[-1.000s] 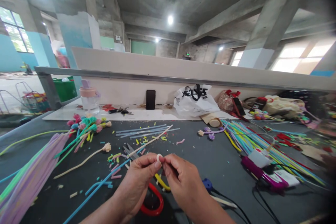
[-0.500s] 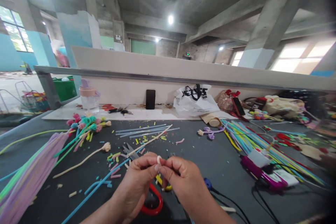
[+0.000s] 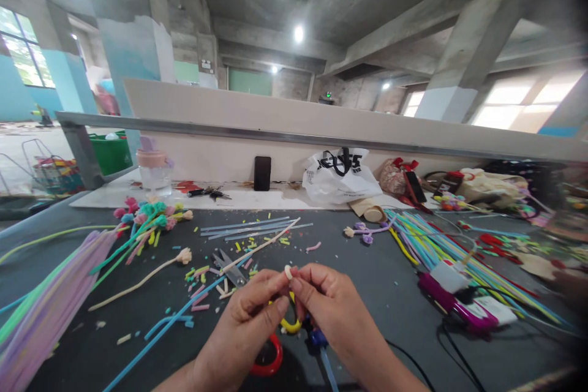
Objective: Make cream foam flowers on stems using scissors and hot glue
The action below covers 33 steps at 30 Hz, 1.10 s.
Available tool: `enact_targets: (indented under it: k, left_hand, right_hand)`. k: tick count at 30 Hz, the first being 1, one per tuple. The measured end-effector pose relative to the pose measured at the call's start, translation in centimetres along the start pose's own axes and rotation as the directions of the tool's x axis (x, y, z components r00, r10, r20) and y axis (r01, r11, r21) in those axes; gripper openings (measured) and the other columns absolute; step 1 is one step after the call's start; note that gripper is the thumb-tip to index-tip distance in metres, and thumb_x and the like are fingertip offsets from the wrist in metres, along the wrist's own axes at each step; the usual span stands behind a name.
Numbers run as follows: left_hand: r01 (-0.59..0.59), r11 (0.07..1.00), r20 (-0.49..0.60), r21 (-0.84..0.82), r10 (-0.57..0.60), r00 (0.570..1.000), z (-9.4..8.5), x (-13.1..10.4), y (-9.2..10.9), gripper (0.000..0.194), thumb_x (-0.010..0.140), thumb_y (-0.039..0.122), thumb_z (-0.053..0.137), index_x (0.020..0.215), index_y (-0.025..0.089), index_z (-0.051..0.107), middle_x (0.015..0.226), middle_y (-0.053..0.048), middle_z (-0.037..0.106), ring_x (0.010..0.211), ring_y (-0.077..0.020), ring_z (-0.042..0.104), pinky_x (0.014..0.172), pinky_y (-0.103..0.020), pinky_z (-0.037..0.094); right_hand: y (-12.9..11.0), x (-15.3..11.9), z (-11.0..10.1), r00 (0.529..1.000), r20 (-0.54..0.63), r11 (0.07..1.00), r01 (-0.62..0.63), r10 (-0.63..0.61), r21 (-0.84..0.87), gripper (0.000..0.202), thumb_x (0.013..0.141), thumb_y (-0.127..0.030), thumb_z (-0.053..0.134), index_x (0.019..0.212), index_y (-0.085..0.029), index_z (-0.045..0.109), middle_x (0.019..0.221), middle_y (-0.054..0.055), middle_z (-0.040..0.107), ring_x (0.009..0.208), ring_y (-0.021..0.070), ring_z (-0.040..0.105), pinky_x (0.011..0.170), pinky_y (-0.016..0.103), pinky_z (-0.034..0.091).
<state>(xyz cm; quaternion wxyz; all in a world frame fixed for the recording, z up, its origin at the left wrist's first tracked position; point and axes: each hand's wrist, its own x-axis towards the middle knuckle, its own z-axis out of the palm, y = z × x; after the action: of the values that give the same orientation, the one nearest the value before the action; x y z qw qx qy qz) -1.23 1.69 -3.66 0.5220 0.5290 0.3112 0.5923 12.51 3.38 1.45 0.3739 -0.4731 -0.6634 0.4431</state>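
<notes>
A small cream-coloured curled piece (image 3: 288,272) is pinched between the fingertips of my left hand (image 3: 250,317) and my right hand (image 3: 333,303), which meet above the dark table. Below them lie scissors with a red handle loop (image 3: 271,362) and a yellow inner part (image 3: 290,322); their grey blades (image 3: 229,264) point away to the left. A blue-tipped tool with a clear stick (image 3: 318,338) is beside my right hand, partly covered by it. One long cream stem (image 3: 264,246) crosses the scissor blades. Left of my hands rests another cream stem with a flower-like end (image 3: 184,256).
At the left lie pastel stems (image 3: 55,300) and fuzzy flowers (image 3: 154,214). Coloured stems (image 3: 441,245) and a purple device (image 3: 454,306) with cables lie right. Along the back stand a bottle (image 3: 154,171), a phone (image 3: 262,173) and a white bag (image 3: 340,177).
Both hands have shifted slightly right with the cream piece, and my left fingers have opened a little. More of the yellow handle part and the blue-tipped tool's clear stick now show.
</notes>
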Motion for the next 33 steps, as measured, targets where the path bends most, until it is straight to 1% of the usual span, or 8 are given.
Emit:
enact_targets:
  k: [8, 13, 16, 19, 23, 27, 30, 33]
  left_hand:
    - [0.048, 0.984, -0.151, -0.17, -0.074, 0.986, 0.3, 0.4, 1.1, 0.008, 0.066, 0.023, 0.073, 0.074, 0.022, 0.076, 0.095, -0.004, 0.055, 0.089, -0.0147, 0.052, 0.075, -0.021, 0.044]
    - [0.074, 0.971, -0.236, -0.225, -0.129, 0.963, 0.2, 0.6, 1.3, 0.007, 0.064, 0.024, 0.075, 0.069, 0.02, 0.075, 0.084, -0.002, 0.063, 0.079, -0.0106, 0.055, 0.072, -0.018, 0.043]
    - [0.101, 0.974, -0.283, -0.204, -0.158, 0.946, 0.0, 0.8, 0.8, 0.011, 0.064, 0.027, 0.074, 0.071, 0.02, 0.074, 0.074, -0.001, 0.067, 0.072, -0.0103, 0.056, 0.07, -0.018, 0.044]
    - [0.127, 0.989, -0.29, -0.077, -0.145, 0.946, -0.1, 0.8, 0.5, 0.012, 0.065, 0.028, 0.072, 0.075, 0.021, 0.074, 0.075, -0.001, 0.07, 0.073, -0.0123, 0.058, 0.07, -0.021, 0.045]
    - [0.151, 0.977, -0.269, 0.148, -0.107, 0.957, -0.1, 0.8, 0.9, 0.011, 0.067, 0.025, 0.068, 0.075, 0.02, 0.073, 0.076, -0.001, 0.069, 0.073, -0.0148, 0.059, 0.069, -0.023, 0.044]
    - [0.155, 0.89, -0.178, 0.429, -0.085, 0.98, -0.2, 0.9, 1.7, 0.018, 0.073, 0.029, 0.06, 0.064, 0.017, 0.069, 0.065, -0.002, 0.064, 0.065, -0.0156, 0.056, 0.063, -0.024, 0.042]
    - [0.155, 0.819, -0.043, 0.552, -0.158, 0.986, -0.2, 1.1, 1.9, 0.021, 0.075, 0.027, 0.054, 0.062, 0.016, 0.068, 0.066, -0.002, 0.061, 0.066, -0.0156, 0.055, 0.063, -0.024, 0.039]
    - [0.19, 0.797, 0.075, 0.574, -0.283, 0.956, -0.3, 1.1, 1.7, 0.02, 0.074, 0.02, 0.05, 0.06, 0.015, 0.064, 0.061, 0.001, 0.055, 0.061, -0.0123, 0.049, 0.058, -0.021, 0.035]
  right_hand:
    - [1.0, -0.6, 1.1, 0.966, 0.054, 0.949, 0.257, -0.251, -0.184, 0.04, 0.089, -0.044, 0.037, 0.06, -0.018, 0.047, 0.053, -0.003, 0.044, 0.05, 0.0095, 0.042, 0.048, 0.02, 0.033]
    - [1.7, -1.1, 1.6, 0.932, 0.142, 0.874, 0.361, -0.332, -0.326, 0.031, 0.093, -0.032, 0.033, 0.076, -0.018, 0.055, 0.071, 0.001, 0.061, 0.061, 0.0119, 0.054, 0.057, 0.021, 0.038]
    - [2.0, -1.3, 1.7, 0.913, 0.215, 0.804, 0.408, -0.348, -0.433, 0.025, 0.092, -0.022, 0.032, 0.094, -0.02, 0.056, 0.087, 0.005, 0.066, 0.073, 0.0147, 0.06, 0.064, 0.023, 0.04]
    - [2.0, -1.4, 1.7, 0.904, 0.217, 0.713, 0.425, -0.369, -0.557, 0.023, 0.09, -0.019, 0.034, 0.086, -0.02, 0.056, 0.08, 0.004, 0.067, 0.066, 0.0144, 0.06, 0.06, 0.023, 0.037]
    - [1.6, -1.7, 1.1, 0.895, 0.227, 0.583, 0.425, -0.383, -0.692, 0.019, 0.086, -0.014, 0.04, 0.075, -0.02, 0.055, 0.07, 0.0, 0.064, 0.057, 0.0127, 0.055, 0.053, 0.023, 0.031]
    - [0.8, -2.3, 0.0, 0.862, 0.282, 0.458, 0.47, -0.421, -0.754, 0.016, 0.079, -0.012, 0.046, 0.069, -0.019, 0.054, 0.065, -0.001, 0.062, 0.056, 0.0133, 0.054, 0.052, 0.026, 0.028]
    - [0.4, -2.7, -0.9, 0.843, 0.313, 0.374, 0.486, -0.437, -0.79, 0.013, 0.077, -0.013, 0.048, 0.069, -0.02, 0.056, 0.066, 0.0, 0.063, 0.058, 0.0148, 0.055, 0.053, 0.027, 0.027]
    - [0.3, -2.8, -1.6, 0.855, 0.323, 0.351, 0.472, -0.406, -0.809, 0.013, 0.077, -0.014, 0.048, 0.072, -0.02, 0.058, 0.069, 0.001, 0.063, 0.061, 0.0157, 0.054, 0.055, 0.028, 0.027]
